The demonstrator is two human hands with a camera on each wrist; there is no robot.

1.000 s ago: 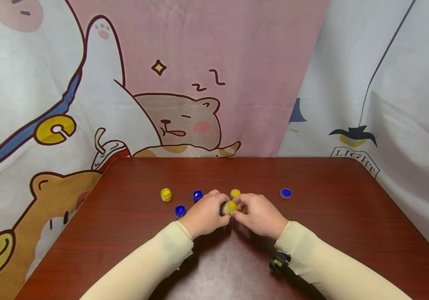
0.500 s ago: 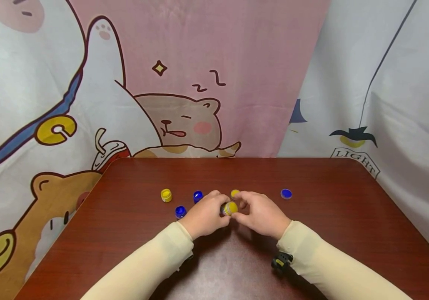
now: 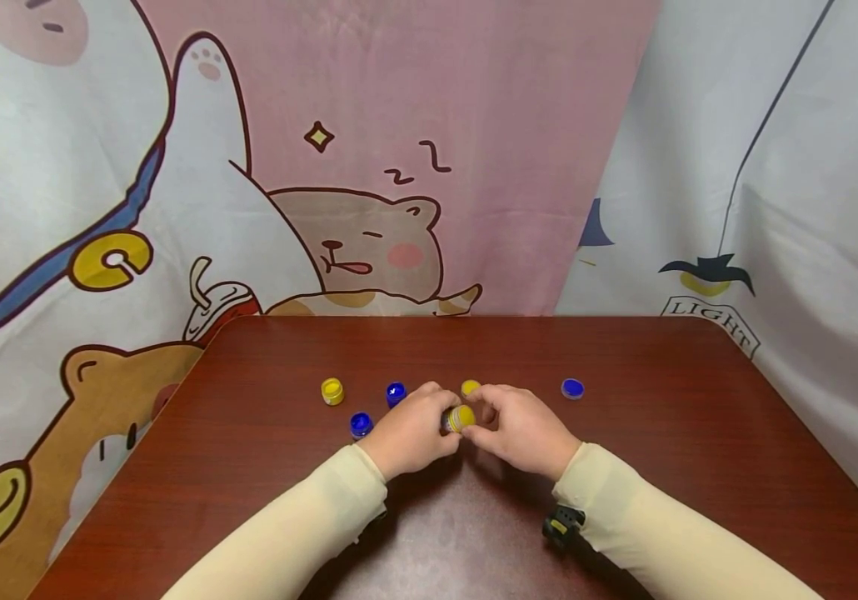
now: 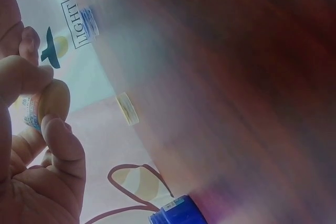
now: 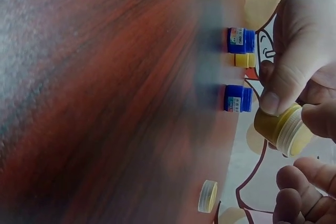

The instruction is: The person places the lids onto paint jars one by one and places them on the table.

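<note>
Nearest are two pale sleeves point(image 3: 286, 525), with the hands just past them, above the brown table point(image 3: 436, 537). The left hand point(image 3: 408, 429) grips a small yellow jar point(image 3: 452, 420), with thumb and fingers bent round its sides. The jar is up off the table and tips toward the right hand point(image 3: 526, 429). Maybe it is held by its body so that its yellow top point(image 3: 466, 415) sticks out where the other hand can get at it.

The right hand's fingers are loosely bent and hold nothing; they stand a bit away from the top. Its thumb is right by the edge of the top, but I can't tell if it touches.

Past the left wrist stands the front blue jar point(image 3: 361, 425), then the back blue jar point(image 3: 396, 392) and, off to the left, another yellow jar point(image 3: 332, 392). All three are upright with no lids, perhaps kept to one side to leave room for the hands. A blue lid point(image 3: 572, 388) lies over to the right, and a loose yellow lid point(image 3: 470, 387) just behind the hands. Farthest back hangs a cloth point(image 3: 511, 167) with cartoon animals.
</note>
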